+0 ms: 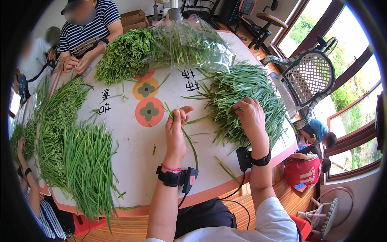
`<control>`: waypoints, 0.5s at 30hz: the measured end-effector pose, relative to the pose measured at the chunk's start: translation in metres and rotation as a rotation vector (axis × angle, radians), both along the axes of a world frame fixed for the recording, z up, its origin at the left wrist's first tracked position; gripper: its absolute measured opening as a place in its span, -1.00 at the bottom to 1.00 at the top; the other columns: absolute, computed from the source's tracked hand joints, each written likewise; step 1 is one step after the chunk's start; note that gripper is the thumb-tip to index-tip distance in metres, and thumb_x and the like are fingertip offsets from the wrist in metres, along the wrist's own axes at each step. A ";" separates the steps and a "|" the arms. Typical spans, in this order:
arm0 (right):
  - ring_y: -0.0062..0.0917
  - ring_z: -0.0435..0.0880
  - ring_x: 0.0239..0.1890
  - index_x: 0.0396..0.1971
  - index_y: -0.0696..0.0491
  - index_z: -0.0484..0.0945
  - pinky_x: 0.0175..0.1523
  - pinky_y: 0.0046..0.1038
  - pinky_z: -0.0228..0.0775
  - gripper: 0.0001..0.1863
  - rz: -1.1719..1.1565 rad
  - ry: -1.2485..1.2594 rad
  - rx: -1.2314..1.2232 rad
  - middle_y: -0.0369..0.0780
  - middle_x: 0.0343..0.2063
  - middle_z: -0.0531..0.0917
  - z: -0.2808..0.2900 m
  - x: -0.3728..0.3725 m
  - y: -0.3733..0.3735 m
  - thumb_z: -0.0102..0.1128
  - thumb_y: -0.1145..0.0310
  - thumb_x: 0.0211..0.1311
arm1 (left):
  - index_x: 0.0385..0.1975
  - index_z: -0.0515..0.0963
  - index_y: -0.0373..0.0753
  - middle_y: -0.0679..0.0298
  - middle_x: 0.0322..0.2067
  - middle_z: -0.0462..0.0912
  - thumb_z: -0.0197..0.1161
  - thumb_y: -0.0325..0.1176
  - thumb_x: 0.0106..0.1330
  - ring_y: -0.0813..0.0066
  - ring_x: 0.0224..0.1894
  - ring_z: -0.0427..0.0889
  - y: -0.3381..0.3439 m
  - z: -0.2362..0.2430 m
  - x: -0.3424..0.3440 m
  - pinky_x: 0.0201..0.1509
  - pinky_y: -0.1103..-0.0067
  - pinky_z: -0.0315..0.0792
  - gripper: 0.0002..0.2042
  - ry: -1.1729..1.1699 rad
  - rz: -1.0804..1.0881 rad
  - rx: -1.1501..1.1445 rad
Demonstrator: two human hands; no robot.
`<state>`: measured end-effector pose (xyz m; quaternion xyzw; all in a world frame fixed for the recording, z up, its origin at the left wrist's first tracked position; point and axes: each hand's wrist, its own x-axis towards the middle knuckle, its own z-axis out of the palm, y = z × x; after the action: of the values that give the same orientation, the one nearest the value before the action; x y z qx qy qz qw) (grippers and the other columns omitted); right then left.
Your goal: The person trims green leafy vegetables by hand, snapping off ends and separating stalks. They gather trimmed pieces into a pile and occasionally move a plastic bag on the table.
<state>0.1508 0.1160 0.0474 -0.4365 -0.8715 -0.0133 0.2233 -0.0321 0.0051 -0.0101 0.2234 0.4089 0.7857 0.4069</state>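
Observation:
My left hand point(177, 125), in the middle of the table, holds a long, thin green leaf point(191, 146) between its fingers; the leaf hangs down beside the wrist. My right hand point(250, 117) is closed at a large pile of flat green leaves point(238, 86) on the right, fingertips among them; what it grips is hidden. Both wrists wear black straps with small devices.
The table point(137, 169) carries long greens point(86, 161) at the left, bunches point(121, 54) and a clear bag point(185, 40) at the back. A person point(88, 28) works across it, others at the left. Two people point(302, 169) are low at the right, near a rocking chair point(306, 76).

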 end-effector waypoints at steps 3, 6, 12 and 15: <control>-0.36 0.51 -0.21 -0.47 -0.03 0.66 -0.05 -0.36 0.35 -0.85 0.004 -0.022 0.011 -0.30 -0.37 0.58 0.002 -0.001 -0.001 0.27 0.52 -0.10 | -0.50 0.27 -0.12 0.16 -0.21 0.63 -0.20 -0.17 0.51 0.43 0.07 0.42 -0.001 -0.005 -0.003 0.22 0.47 0.16 -0.70 -0.007 -0.056 0.115; -0.37 0.51 -0.21 -0.49 -0.01 0.67 -0.05 -0.38 0.34 -0.88 0.050 -0.019 0.021 -0.30 -0.38 0.58 0.001 0.000 0.000 0.27 0.50 -0.10 | -0.48 0.25 -0.14 0.12 -0.26 0.64 -0.22 -0.18 0.52 0.29 0.23 0.34 0.000 -0.008 -0.007 0.34 0.36 0.06 -0.70 0.037 -0.052 0.134; -0.36 0.50 -0.23 -0.43 0.04 0.61 -0.07 -0.37 0.32 -0.86 0.063 -0.057 0.078 -0.29 -0.39 0.57 0.002 -0.003 0.003 0.21 0.52 -0.07 | -0.46 0.27 -0.15 0.15 -0.31 0.63 -0.20 -0.17 0.51 0.30 0.12 0.44 0.001 0.003 -0.001 0.26 0.36 0.20 -0.71 0.208 0.095 0.063; -0.31 0.50 -0.26 -0.41 0.07 0.53 -0.11 -0.35 0.32 -0.90 0.161 0.126 0.151 -0.25 -0.40 0.57 0.008 -0.018 -0.001 0.18 0.52 0.02 | -0.44 0.32 -0.17 0.29 -0.45 0.53 -0.13 -0.15 0.49 0.43 -0.25 0.55 -0.001 0.001 0.000 -0.08 0.51 0.38 -0.71 -0.107 -0.036 0.071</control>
<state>0.1326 0.1153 0.0552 -0.3470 -0.8845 -0.0335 0.3101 -0.0322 0.0042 -0.0096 0.2026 0.3542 0.8031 0.4341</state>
